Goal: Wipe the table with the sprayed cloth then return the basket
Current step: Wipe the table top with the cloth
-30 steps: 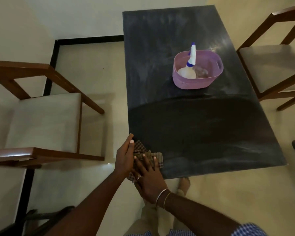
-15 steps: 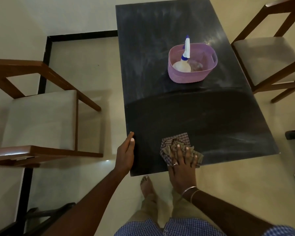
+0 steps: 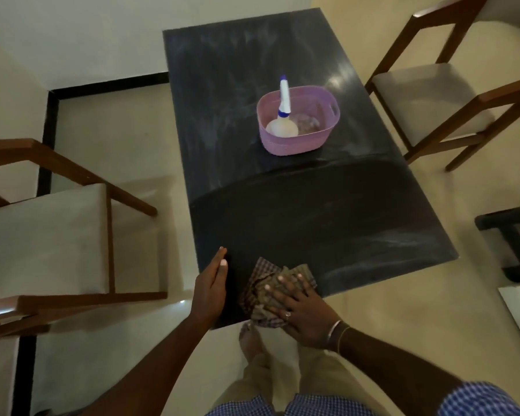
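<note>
A long black table (image 3: 297, 211) runs away from me. Its far half looks streaked and dusty, its near half darker. A crumpled checked cloth (image 3: 260, 288) lies at the near edge, and my right hand (image 3: 297, 307) presses flat on it with fingers spread. My left hand (image 3: 210, 291) rests with straight fingers on the table's near left corner. A pink basket (image 3: 294, 142) stands further up the table, right of the middle, holding a white spray bottle with a blue-and-white nozzle (image 3: 283, 112).
A wooden chair with a pale seat (image 3: 45, 238) stands left of the table. Another chair (image 3: 433, 97) stands at the right. A dark low frame (image 3: 511, 232) sits on the floor at the right edge. My feet are just under the near table edge.
My right hand slid the cloth right along the near edge, then back a little leftward toward my left hand. The left hand stayed on the corner. The basket has not moved.
</note>
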